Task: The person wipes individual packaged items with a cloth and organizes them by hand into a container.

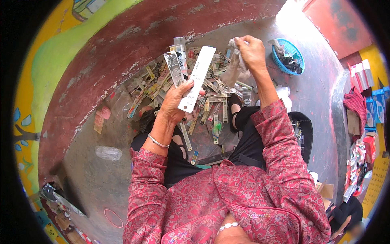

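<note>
My left hand [174,99] grips a long white card strip [200,75] with a hole at its lower end and small dark print. Fanned out in the same hand are a few narrow flat packs [174,67], grey and black with printed patterns. Raised at the upper right, my right hand [252,53] pinches a crumpled clear plastic bag [235,70], which hangs from the fingers. Below both hands spreads a loose pile of narrow flat strips [156,83] on the floor, many in clear wrapping. A bright green item [217,129] lies near my feet.
A blue plastic basket [301,57] with dark scraps stands at the right. The red-brown wall [81,69] curves round the left and back. A clear bag [109,153] and a pink ring [113,218] lie on the left floor. Boxes [373,105] and packets crowd the right edge.
</note>
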Demonstrator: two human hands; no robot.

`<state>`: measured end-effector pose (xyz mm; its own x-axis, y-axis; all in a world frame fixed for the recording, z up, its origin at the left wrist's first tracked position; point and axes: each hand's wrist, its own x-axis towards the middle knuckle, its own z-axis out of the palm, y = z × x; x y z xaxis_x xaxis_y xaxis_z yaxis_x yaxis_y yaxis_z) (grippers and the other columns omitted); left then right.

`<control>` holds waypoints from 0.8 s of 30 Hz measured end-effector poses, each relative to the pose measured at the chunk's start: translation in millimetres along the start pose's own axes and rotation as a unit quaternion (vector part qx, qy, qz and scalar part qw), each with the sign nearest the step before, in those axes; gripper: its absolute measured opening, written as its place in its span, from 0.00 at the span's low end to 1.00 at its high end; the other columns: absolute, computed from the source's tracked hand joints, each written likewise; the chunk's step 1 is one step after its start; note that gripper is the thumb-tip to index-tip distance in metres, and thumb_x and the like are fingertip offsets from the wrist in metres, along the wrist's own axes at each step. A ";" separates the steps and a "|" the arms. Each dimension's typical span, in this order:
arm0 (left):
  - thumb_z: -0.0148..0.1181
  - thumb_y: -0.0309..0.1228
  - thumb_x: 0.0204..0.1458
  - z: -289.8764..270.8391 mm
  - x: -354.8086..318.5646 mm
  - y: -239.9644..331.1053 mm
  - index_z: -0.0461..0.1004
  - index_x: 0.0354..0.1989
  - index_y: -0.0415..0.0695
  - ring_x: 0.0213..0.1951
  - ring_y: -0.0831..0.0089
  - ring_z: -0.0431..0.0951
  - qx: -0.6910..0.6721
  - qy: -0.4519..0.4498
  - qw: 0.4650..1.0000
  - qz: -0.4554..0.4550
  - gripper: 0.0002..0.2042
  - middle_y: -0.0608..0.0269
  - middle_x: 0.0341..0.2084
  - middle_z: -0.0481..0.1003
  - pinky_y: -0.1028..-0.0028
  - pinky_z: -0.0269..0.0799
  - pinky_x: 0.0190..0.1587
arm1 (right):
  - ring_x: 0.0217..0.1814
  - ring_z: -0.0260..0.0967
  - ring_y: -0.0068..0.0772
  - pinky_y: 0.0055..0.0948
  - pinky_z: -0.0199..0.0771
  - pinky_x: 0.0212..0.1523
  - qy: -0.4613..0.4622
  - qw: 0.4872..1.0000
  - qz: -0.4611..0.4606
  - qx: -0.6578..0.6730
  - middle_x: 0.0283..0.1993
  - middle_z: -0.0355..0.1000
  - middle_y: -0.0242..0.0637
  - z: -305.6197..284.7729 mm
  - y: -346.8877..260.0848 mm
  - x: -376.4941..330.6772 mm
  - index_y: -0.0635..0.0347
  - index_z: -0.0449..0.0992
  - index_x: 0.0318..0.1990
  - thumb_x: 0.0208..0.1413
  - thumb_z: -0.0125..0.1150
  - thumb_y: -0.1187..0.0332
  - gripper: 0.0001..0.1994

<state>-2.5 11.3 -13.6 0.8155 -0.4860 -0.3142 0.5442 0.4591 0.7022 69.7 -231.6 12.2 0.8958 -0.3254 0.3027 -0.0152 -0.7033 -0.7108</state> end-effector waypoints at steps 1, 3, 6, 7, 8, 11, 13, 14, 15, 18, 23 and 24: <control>0.54 0.35 0.50 2.5 -0.5 0.9 0.66 0.42 0.36 0.20 0.78 0.73 0.005 0.007 1.000 0.001 0.16 0.57 0.25 0.75 0.82 0.68 0.22 | 0.24 0.70 0.34 0.34 0.68 0.29 -0.081 0.984 0.087 0.136 0.24 0.72 0.42 3.3 3.1 4.7 0.60 0.76 0.34 0.47 0.58 0.52 0.18; 0.54 0.35 0.50 2.6 -3.5 3.0 0.66 0.43 0.36 0.21 0.77 0.74 0.047 -0.002 0.999 0.003 0.17 0.55 0.25 0.75 0.81 0.69 0.20 | 0.21 0.64 0.25 0.28 0.66 0.26 -0.208 0.894 0.212 0.337 0.24 0.71 0.36 2.6 -13.2 -5.9 0.65 0.75 0.32 0.48 0.58 0.50 0.22; 0.51 0.35 0.51 1.8 -3.5 4.9 0.66 0.43 0.34 0.19 0.78 0.74 0.083 -0.027 0.996 -0.013 0.16 0.52 0.26 0.75 0.80 0.68 0.16 | 0.25 0.63 0.19 0.20 0.63 0.26 -0.332 0.884 0.158 0.288 0.25 0.69 0.30 4.4 -39.7 -17.4 0.64 0.74 0.30 0.48 0.60 0.56 0.17; 0.50 0.36 0.52 5.2 -4.2 8.1 0.66 0.44 0.35 0.20 0.78 0.74 0.041 -0.025 0.999 -0.014 0.17 0.52 0.25 0.75 0.82 0.67 0.15 | 0.24 0.64 0.18 0.20 0.64 0.25 -0.338 0.876 0.145 0.314 0.25 0.69 0.30 6.1 -35.7 -16.9 0.63 0.74 0.30 0.49 0.60 0.57 0.15; 0.50 0.37 0.53 8.7 -4.4 11.6 0.66 0.44 0.36 0.20 0.78 0.74 -0.002 -0.023 1.000 -0.016 0.17 0.53 0.24 0.75 0.84 0.66 0.15 | 0.24 0.64 0.18 0.19 0.66 0.24 -0.343 0.866 0.131 0.339 0.25 0.69 0.30 10.2 -27.4 -16.4 0.63 0.73 0.30 0.50 0.59 0.58 0.14; 0.47 0.37 0.55 -26.5 10.2 14.5 0.65 0.48 0.36 0.15 0.86 0.62 -0.156 -0.095 0.982 0.037 0.18 0.50 0.36 0.72 0.89 0.58 0.13 | 0.27 0.66 0.20 0.21 0.67 0.29 -0.278 0.823 0.185 0.459 0.27 0.70 0.32 19.3 -25.2 -14.0 0.63 0.73 0.29 0.53 0.55 0.65 0.10; 0.50 0.33 0.53 -27.8 9.0 15.7 0.62 0.51 0.36 0.18 0.85 0.60 -0.228 0.008 0.970 0.082 0.19 0.52 0.41 0.69 0.89 0.56 0.15 | 0.26 0.64 0.20 0.21 0.64 0.28 -0.169 0.787 0.245 0.541 0.25 0.69 0.31 29.7 -23.9 -22.0 0.64 0.72 0.26 0.53 0.55 0.67 0.09; 0.52 0.29 0.52 -27.8 9.5 15.1 0.62 0.53 0.36 0.22 0.86 0.61 -0.224 0.004 0.969 0.107 0.20 0.55 0.42 0.70 0.89 0.56 0.17 | 0.25 0.63 0.20 0.21 0.64 0.27 -0.152 0.764 0.271 0.565 0.24 0.68 0.30 36.7 -25.7 -28.6 0.63 0.71 0.25 0.54 0.53 0.68 0.10; 0.53 0.26 0.50 -23.2 10.1 16.6 0.64 0.48 0.36 0.23 0.83 0.64 -0.233 0.002 0.966 0.117 0.16 0.58 0.35 0.72 0.88 0.57 0.18 | 0.23 0.60 0.19 0.21 0.62 0.26 -0.105 0.807 0.227 0.535 0.23 0.66 0.29 46.1 -28.9 -36.9 0.63 0.70 0.25 0.55 0.52 0.66 0.11; 0.56 0.21 0.47 -19.6 11.3 12.2 0.67 0.38 0.39 0.29 0.79 0.68 -0.268 -0.018 0.954 0.136 0.10 0.66 0.27 0.69 0.85 0.58 0.19 | 0.22 0.54 0.14 0.19 0.57 0.24 -0.091 0.843 0.210 0.487 0.21 0.64 0.25 65.2 -34.5 -61.2 0.62 0.70 0.25 0.56 0.50 0.63 0.13; 0.55 0.29 0.51 -21.7 12.9 17.2 0.68 0.39 0.42 0.28 0.82 0.67 -0.206 0.103 0.952 0.203 0.08 0.68 0.27 0.70 0.86 0.57 0.19 | 0.24 0.55 0.13 0.18 0.57 0.25 -0.205 0.893 0.171 0.361 0.22 0.63 0.24 66.3 -46.7 -98.1 0.63 0.70 0.28 0.57 0.49 0.63 0.12; 0.54 0.29 0.52 -21.5 11.0 20.6 0.68 0.39 0.42 0.27 0.83 0.66 -0.178 0.125 0.952 0.213 0.08 0.68 0.27 0.70 0.86 0.57 0.18 | 0.24 0.55 0.13 0.18 0.57 0.25 -0.232 0.906 0.146 0.322 0.22 0.63 0.24 59.5 -52.9 -104.3 0.63 0.70 0.29 0.57 0.49 0.63 0.12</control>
<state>21.9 31.4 -16.2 0.9746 -0.0266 -0.2223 0.1485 0.8199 0.5529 3.5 -122.9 -19.6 0.9881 -0.0321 -0.1508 -0.1526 -0.0661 -0.9861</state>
